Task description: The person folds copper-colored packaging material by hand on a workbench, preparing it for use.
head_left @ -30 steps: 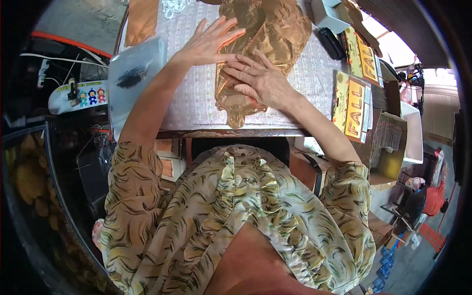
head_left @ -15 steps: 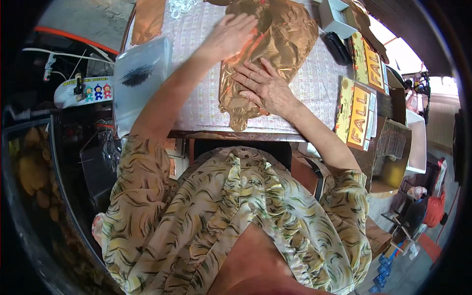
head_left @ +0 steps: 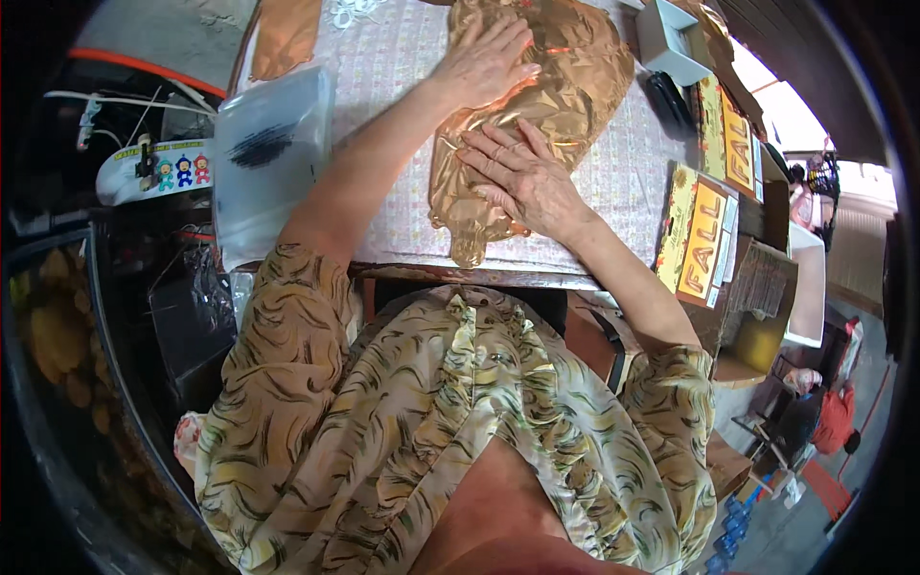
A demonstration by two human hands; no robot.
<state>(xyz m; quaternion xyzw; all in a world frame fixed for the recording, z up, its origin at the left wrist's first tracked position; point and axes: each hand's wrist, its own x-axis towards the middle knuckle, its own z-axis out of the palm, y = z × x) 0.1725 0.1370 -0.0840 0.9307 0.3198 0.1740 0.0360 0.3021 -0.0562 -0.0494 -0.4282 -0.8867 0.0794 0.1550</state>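
A flat, crinkled copper-coloured foil balloon (head_left: 589,81) lies on the table, its short tab toward me at the near edge. My left hand (head_left: 485,63) rests on the far-left part of the foil, palm down and fingers stretched out. Nearer to me, my right hand (head_left: 533,184) lies flat across the lower part, fingers slightly spread. Neither hand grips anything. Part of the foil under both palms is hidden, and its far end runs to the picture's top edge.
A patterned cloth (head_left: 383,182) covers the table. Clear plastic sleeves (head_left: 273,192) lie at left, beneath another copper foil piece (head_left: 286,38). At right are yellow-and-orange packages (head_left: 698,235), a dark case (head_left: 668,103), a white box (head_left: 671,40) and a cardboard box (head_left: 757,335).
My left hand has slid to the right and slightly away from me over the foil. My right hand stays in nearly the same place on it. The view has shifted slightly.
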